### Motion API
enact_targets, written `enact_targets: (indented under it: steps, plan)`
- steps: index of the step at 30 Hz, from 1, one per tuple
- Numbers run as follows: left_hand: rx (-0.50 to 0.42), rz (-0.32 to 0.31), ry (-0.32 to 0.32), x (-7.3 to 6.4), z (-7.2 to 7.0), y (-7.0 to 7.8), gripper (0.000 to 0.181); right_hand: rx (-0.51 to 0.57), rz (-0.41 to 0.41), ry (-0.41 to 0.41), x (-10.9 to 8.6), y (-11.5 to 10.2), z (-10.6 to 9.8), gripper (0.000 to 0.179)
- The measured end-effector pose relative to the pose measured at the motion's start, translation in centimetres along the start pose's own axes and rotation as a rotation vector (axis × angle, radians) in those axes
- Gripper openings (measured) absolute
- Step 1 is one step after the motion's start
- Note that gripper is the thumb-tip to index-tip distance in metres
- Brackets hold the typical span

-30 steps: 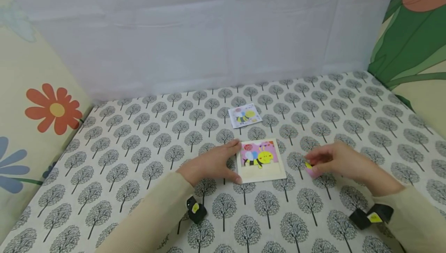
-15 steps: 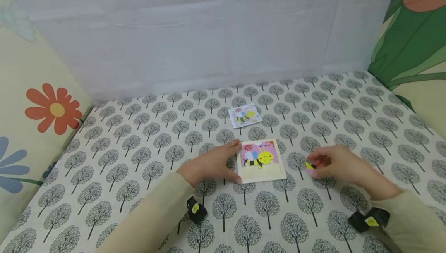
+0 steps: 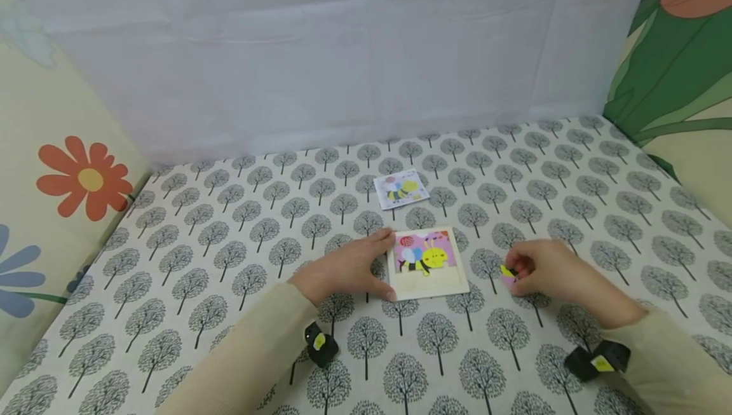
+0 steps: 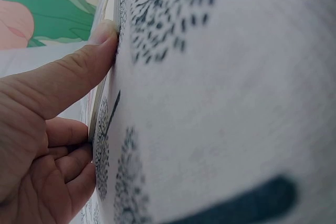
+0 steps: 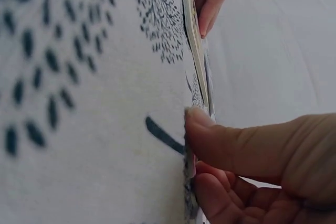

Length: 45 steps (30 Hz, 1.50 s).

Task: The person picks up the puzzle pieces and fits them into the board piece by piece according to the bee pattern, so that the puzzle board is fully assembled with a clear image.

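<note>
A square puzzle board with a cream frame lies flat on the cloth. Its upper part shows a yellow bee on pink; the lower strip is bare cream. My left hand holds the board at its left side, thumb by the lower corner and fingertips by the upper one. To the right of the board, my right hand pinches a small puzzle piece, pink with yellow and black. Fingers partly cover that piece. In the right wrist view the thumb lies along it, close to the cloth.
A white card with a similar bee picture lies behind the board. Tree-printed cloth covers the table. A white sheet hangs at the back, with flower-painted walls on both sides.
My right hand has shifted and turned slightly, its wrist moving a little left, while it keeps the puzzle piece. The left hand and the board have stayed in place.
</note>
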<state>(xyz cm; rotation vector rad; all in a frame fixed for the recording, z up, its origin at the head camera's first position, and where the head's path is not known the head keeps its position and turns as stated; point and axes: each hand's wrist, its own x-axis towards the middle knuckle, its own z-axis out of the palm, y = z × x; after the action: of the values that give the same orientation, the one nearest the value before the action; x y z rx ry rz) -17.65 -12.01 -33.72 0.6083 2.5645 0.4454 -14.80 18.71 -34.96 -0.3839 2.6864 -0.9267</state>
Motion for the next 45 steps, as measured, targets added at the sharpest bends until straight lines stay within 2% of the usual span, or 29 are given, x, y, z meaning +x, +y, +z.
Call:
enact_targets:
  steps: [20,28,36,45]
  plan:
    - [0.000,0.001,0.009,-0.22,-0.11,-0.06,0.102,-0.051,-0.002,-0.011,0.23,-0.73,-0.24,0.022]
    - [-0.001,0.001,0.009,-0.23,-0.04,-0.08,0.102,-0.056,-0.021,0.020,0.07,-0.56,0.00,0.026]
    - [0.006,-0.001,0.010,-0.24,0.01,-0.12,0.102,-0.067,-0.003,0.058,-0.20,-0.30,-0.08,0.030]
    - [0.005,0.007,0.001,-0.02,0.02,-0.13,0.102,-0.019,-0.038,0.092,-0.36,0.18,-0.20,0.016]
